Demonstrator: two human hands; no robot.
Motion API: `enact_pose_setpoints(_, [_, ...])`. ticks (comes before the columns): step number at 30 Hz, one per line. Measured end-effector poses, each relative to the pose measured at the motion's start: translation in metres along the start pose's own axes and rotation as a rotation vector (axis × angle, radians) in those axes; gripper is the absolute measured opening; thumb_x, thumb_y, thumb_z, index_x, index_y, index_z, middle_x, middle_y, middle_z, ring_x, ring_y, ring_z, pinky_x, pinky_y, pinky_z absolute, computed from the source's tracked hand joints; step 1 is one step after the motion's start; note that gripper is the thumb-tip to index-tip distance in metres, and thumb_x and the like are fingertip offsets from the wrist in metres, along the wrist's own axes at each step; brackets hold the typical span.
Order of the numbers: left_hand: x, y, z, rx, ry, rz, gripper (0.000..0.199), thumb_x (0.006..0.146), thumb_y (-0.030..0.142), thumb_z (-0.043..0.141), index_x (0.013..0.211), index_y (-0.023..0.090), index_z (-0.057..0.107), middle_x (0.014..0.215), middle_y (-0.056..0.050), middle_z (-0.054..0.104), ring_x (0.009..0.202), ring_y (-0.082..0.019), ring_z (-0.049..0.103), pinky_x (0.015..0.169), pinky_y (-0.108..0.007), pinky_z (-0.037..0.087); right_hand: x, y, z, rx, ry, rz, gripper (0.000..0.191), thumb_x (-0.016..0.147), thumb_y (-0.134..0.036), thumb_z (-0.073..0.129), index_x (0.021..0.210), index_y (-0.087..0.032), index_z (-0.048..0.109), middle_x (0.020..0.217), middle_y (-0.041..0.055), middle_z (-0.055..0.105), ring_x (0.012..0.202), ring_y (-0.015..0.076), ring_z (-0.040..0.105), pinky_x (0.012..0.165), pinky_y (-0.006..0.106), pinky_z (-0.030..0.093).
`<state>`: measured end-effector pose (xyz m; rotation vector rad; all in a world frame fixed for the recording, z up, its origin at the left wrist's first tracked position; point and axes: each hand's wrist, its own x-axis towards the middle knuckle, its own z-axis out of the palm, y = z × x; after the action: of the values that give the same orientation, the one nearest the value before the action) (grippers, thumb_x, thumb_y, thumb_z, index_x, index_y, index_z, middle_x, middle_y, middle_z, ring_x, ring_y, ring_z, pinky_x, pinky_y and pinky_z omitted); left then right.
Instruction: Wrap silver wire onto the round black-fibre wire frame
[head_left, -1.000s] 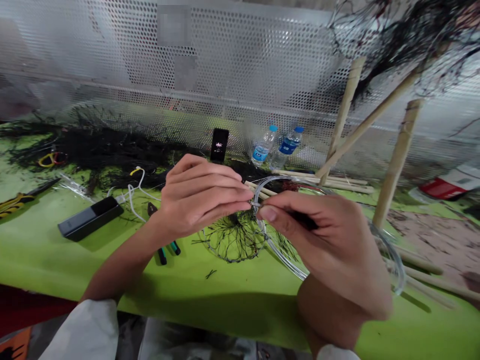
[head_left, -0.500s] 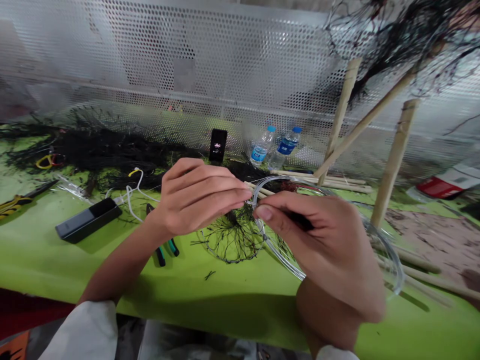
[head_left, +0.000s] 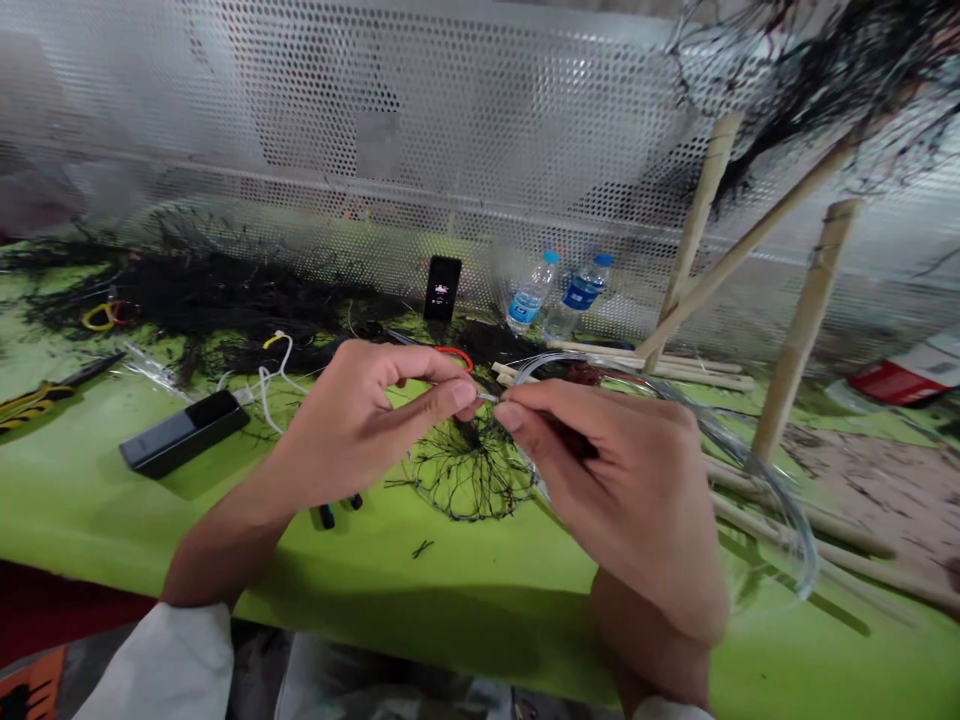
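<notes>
My right hand (head_left: 615, 480) is closed around a coil of thin, shiny, silvery wire (head_left: 791, 515), with thumb and forefinger pinched at its near side. The coil loops out behind the hand to the right. My left hand (head_left: 360, 430) pinches a short wire end (head_left: 487, 398) between thumb and forefinger, its tip close to the right fingertips. Below the hands, a rounded frame of twisted black wire (head_left: 472, 485) lies on the green table (head_left: 480, 640). Green-and-black handles (head_left: 328, 517) of a tool show partly under my left wrist.
A power bank (head_left: 184, 435) with a white cable lies left, near yellow-black pliers (head_left: 37, 405). Behind are black wire bundles (head_left: 225, 295), a phone (head_left: 442, 288) and two water bottles (head_left: 527, 295). Wooden sticks (head_left: 806, 325) stand on the right, before a perforated metal panel (head_left: 480, 130).
My left hand has turned from flat, extended fingers to a thumb-and-forefinger pinch on the wire end. The right hand keeps its grip on the coil. The view has shifted slightly.
</notes>
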<state>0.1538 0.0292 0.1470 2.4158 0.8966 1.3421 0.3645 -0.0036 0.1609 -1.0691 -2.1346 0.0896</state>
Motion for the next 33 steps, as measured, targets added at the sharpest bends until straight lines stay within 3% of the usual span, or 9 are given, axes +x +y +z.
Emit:
enact_pose_setpoints(3, [0.003,-0.012,-0.001,0.077,-0.007,0.287,0.006,0.095,0.022,0.067,0.093,0.022,0.073,0.09,0.001,0.08,0.082,-0.013,0.075,0.074,-0.024,0.057,0.003,0.0,-0.007,0.138,-0.145,0.086,0.026,0.1,-0.027,0.058,0.076,-0.018,0.065,0.055,-0.0049,0.041,0.051,0.0081,0.031,0.048,0.024,0.028])
enact_pose_setpoints(6, [0.004,-0.022,0.0,0.267,0.061,0.577,0.014,0.092,0.019,0.07,0.104,0.026,0.071,0.102,0.002,0.081,0.09,-0.015,0.075,0.081,-0.03,0.057,0.003,0.001,-0.013,0.248,-0.24,0.135,0.033,0.098,-0.027,0.06,0.067,-0.017,0.057,0.057,-0.0053,0.032,0.053,0.0076,0.026,0.045,0.022,0.024])
enact_pose_setpoints(11, [-0.002,-0.015,-0.004,0.526,0.192,0.792,0.01,0.091,0.017,0.071,0.092,0.027,0.075,0.103,0.005,0.08,0.081,-0.014,0.075,0.07,-0.031,0.058,0.002,0.003,-0.014,0.388,-0.311,0.161,0.031,0.097,-0.029,0.062,0.069,-0.017,0.058,0.059,-0.0055,0.032,0.053,0.0069,0.026,0.044,0.02,0.024])
enact_pose_setpoints(15, [-0.004,-0.01,-0.009,0.626,0.17,0.92,0.013,0.087,0.013,0.075,0.089,0.027,0.077,0.1,0.005,0.08,0.08,-0.012,0.075,0.06,-0.026,0.058,0.002,0.003,-0.016,0.433,-0.33,0.166,0.033,0.098,-0.032,0.062,0.068,-0.016,0.057,0.058,-0.0056,0.032,0.053,0.0065,0.026,0.044,0.019,0.024])
enact_pose_setpoints(18, [-0.006,-0.013,-0.009,0.607,0.151,0.952,0.018,0.086,0.012,0.074,0.093,0.028,0.077,0.104,0.006,0.079,0.088,-0.014,0.076,0.061,-0.025,0.06,0.002,0.004,-0.016,0.418,-0.33,0.181,0.033,0.097,-0.033,0.063,0.069,-0.016,0.058,0.058,-0.0057,0.032,0.052,0.0064,0.025,0.043,0.02,0.023])
enact_pose_setpoints(23, [-0.011,-0.012,-0.007,0.62,0.155,0.877,0.015,0.087,0.011,0.072,0.092,0.024,0.077,0.106,0.001,0.079,0.089,-0.016,0.075,0.066,-0.027,0.062,0.002,0.005,-0.015,0.414,-0.343,0.18,0.033,0.097,-0.036,0.063,0.071,-0.016,0.061,0.058,-0.0054,0.035,0.053,0.0067,0.027,0.044,0.02,0.024])
enact_pose_setpoints(28, [-0.008,-0.012,-0.001,0.32,0.134,0.71,0.006,0.088,0.013,0.073,0.091,0.018,0.073,0.099,-0.003,0.08,0.086,-0.017,0.076,0.07,-0.03,0.061,0.0,0.005,-0.015,0.365,-0.334,0.138,0.028,0.097,-0.032,0.064,0.075,-0.016,0.065,0.057,-0.0055,0.04,0.053,0.0066,0.03,0.046,0.021,0.025])
enact_pose_setpoints(33, [-0.004,-0.017,0.004,0.085,0.126,0.549,0.014,0.081,0.012,0.081,0.091,0.018,0.072,0.089,0.0,0.079,0.073,-0.012,0.074,0.066,-0.025,0.057,0.0,0.003,-0.012,0.274,-0.251,0.044,0.022,0.098,-0.023,0.061,0.078,-0.016,0.065,0.058,-0.0062,0.044,0.054,0.0053,0.032,0.05,0.02,0.028])
